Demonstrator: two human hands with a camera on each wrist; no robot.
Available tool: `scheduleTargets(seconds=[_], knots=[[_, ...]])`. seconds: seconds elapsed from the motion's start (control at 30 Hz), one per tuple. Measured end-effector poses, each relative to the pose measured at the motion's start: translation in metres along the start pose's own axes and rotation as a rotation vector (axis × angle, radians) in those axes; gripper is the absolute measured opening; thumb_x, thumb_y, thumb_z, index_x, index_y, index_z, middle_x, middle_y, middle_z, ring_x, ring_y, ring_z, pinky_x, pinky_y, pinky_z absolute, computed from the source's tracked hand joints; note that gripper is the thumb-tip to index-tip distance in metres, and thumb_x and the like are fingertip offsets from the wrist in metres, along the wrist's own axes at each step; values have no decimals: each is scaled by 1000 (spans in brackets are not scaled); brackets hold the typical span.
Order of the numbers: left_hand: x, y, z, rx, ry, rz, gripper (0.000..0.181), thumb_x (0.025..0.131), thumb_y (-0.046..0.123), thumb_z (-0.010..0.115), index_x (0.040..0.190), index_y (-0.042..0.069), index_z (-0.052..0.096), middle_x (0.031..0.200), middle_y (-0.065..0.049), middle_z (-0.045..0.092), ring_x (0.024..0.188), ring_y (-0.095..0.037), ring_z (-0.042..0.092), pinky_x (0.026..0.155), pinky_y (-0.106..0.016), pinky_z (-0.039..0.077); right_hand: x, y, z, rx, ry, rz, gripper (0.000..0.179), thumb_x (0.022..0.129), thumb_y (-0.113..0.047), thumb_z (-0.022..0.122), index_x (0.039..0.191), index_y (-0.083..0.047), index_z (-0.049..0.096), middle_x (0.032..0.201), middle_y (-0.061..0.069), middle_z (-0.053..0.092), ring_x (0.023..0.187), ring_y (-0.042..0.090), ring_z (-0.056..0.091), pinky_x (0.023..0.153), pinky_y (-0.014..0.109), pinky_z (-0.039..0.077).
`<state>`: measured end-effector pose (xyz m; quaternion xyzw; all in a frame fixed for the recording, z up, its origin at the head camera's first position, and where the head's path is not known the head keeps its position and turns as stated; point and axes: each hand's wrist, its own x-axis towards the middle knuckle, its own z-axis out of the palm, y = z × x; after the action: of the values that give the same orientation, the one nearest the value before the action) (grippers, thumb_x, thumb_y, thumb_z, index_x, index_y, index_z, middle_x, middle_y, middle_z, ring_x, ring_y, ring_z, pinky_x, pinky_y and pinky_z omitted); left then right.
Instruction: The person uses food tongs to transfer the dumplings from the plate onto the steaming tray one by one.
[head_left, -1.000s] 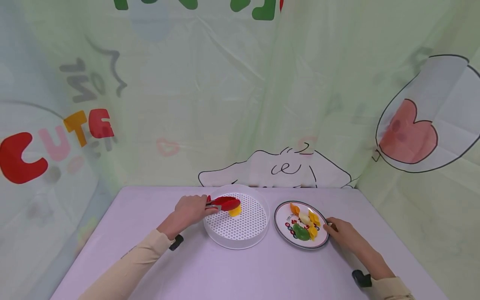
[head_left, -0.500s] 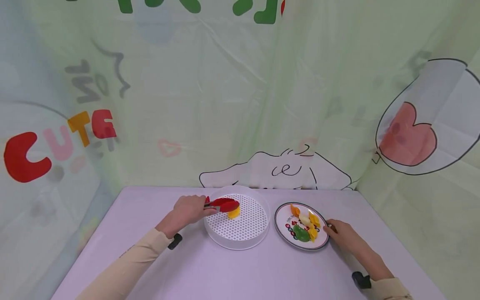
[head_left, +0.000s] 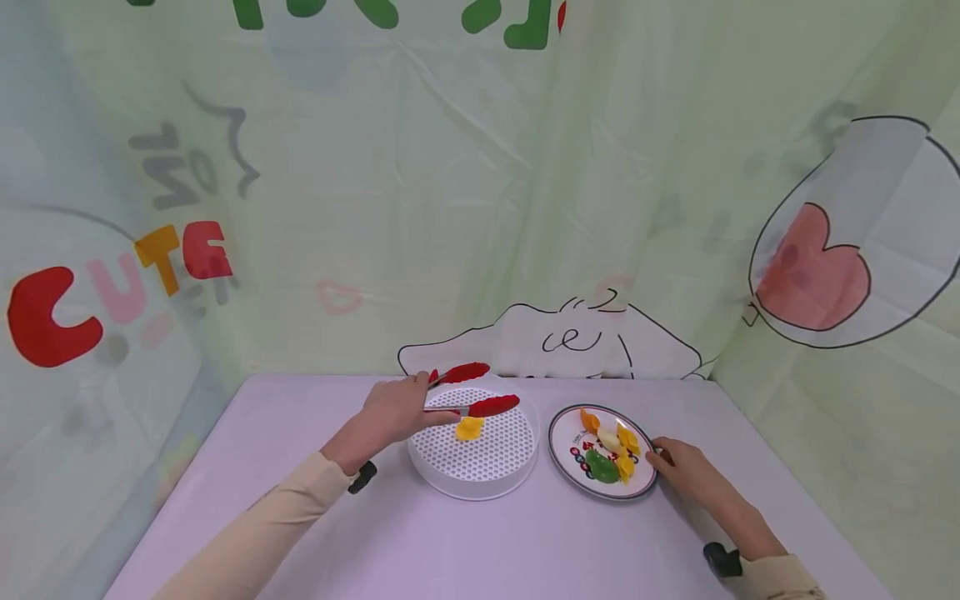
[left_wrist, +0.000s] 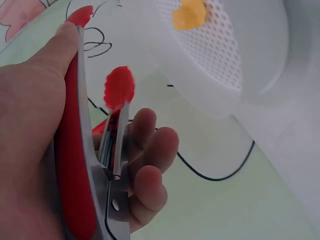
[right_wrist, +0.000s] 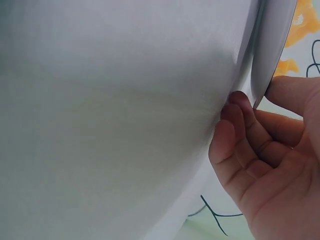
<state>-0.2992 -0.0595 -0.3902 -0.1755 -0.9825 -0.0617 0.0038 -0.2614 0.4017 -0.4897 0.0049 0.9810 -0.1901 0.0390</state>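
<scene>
In the head view my left hand [head_left: 397,410] grips red-tipped metal tongs [head_left: 492,406], whose two arms stand spread apart over a round white steamer basket [head_left: 474,490] with a perforated floor. A yellow piece [head_left: 469,429], shaped like a small dumpling or pasta, lies on that floor below the tongs. The left wrist view shows my thumb and fingers around the tongs' arms [left_wrist: 75,150]. My right hand [head_left: 686,471] pinches the right rim of a round plate [head_left: 577,481]. On the plate lie several orange, yellow and cream pieces and a green piece [head_left: 602,465].
The basket and plate stand side by side on a pale lilac table [head_left: 450,550], near its back edge. A printed pale curtain [head_left: 480,208] hangs behind and along both sides of the table.
The tongs have spread apart and risen off the yellow piece, which stays on the basket floor. My left hand moved slightly up and right. The right hand and plate kept still.
</scene>
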Motion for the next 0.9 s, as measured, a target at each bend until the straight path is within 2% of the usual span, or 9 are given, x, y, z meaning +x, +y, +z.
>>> scheduleTargets(seconds=[0.13, 0.33, 0.47, 0.63, 0.8, 0.9], knots=[[7, 16, 0, 58, 27, 49, 97, 80, 78, 61, 139, 2, 51, 120, -14, 68, 83, -24, 67, 64, -28, 57, -2, 0, 0, 19, 8, 7, 48, 101, -21, 59, 130, 16, 51, 100, 20, 66, 85, 23, 58, 80, 43, 58], [27, 40, 8, 147, 53, 107, 97, 77, 83, 59, 132, 4, 54, 112, -9, 67, 80, -20, 64, 61, -25, 52, -4, -2, -2, 49, 11, -4, 46, 102, -21, 59, 131, 14, 51, 94, 13, 65, 81, 20, 55, 73, 36, 55], [40, 63, 12, 201, 59, 152, 93, 76, 83, 59, 128, 7, 55, 108, -5, 65, 84, -17, 61, 65, -25, 53, -5, -1, -2, 58, 7, -6, 44, 102, -19, 58, 131, 14, 51, 91, 11, 64, 80, 19, 54, 71, 33, 53], [54, 93, 17, 324, 91, 192, 85, 77, 80, 61, 127, 11, 56, 109, -1, 66, 86, -16, 61, 70, -26, 52, -7, 0, -2, 54, 7, 4, 45, 101, -19, 59, 131, 14, 51, 93, 13, 65, 81, 20, 54, 72, 35, 55], [65, 116, 23, 435, 102, 212, 80, 81, 76, 61, 132, 14, 57, 117, 1, 67, 98, -16, 63, 83, -30, 51, -6, 0, -1, 48, 11, 18, 46, 101, -20, 59, 130, 14, 51, 100, 19, 67, 84, 21, 57, 80, 41, 58], [70, 127, 24, 502, 104, 241, 78, 84, 73, 60, 136, 16, 55, 124, 2, 65, 107, -16, 62, 92, -31, 50, -5, 0, -1, 49, 11, 28, 47, 101, -21, 60, 131, 14, 51, 99, 18, 67, 84, 21, 56, 79, 41, 58]])
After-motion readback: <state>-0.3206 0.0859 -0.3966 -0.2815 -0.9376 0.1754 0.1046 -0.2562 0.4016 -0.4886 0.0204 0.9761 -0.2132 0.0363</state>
